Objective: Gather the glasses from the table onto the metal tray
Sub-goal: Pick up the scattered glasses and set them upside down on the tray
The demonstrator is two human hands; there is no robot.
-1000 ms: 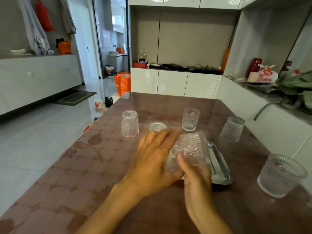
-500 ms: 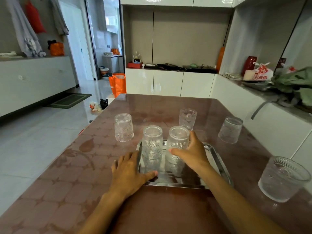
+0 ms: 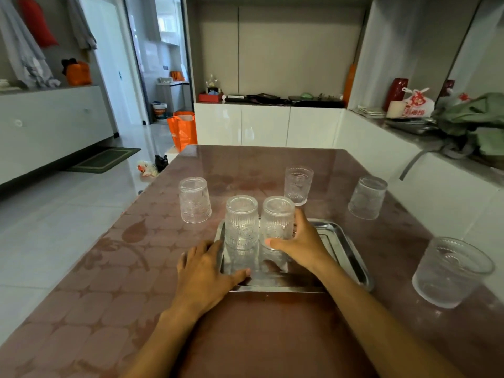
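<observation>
- left hand (image 3: 203,271) flat on the table (image 3: 109,282) at the tray's (image 3: 351,257) near-left corner; fingers spread wide, thumb lying over the tray's near rim; holds nothing, looks like it steadies the tray
- right hand (image 3: 302,241) over the tray, wrapped round the right-hand glass (image 3: 276,219) on it; thumb on the near side, fingers round the far-right side; forearm comes in from the near right across the tray's near edge
- on the tray: two glasses, both upside down, side by side at the far-left part; the left one (image 3: 241,222) stands free, no hand on it; rest of the tray bare
- judged about a third done; two of six on, four left
- left on the table: big glass (image 3: 451,271) right of the tray, mouth up, tilted look from the lens; glass (image 3: 194,200) just beyond the tray's far-left corner, upside down; glass (image 3: 298,185) just beyond the far edge, upright; glass (image 3: 367,197) beyond the far-right corner, upside down
- cannot tell whether the held glass is fully set down; base hidden by the hand
</observation>
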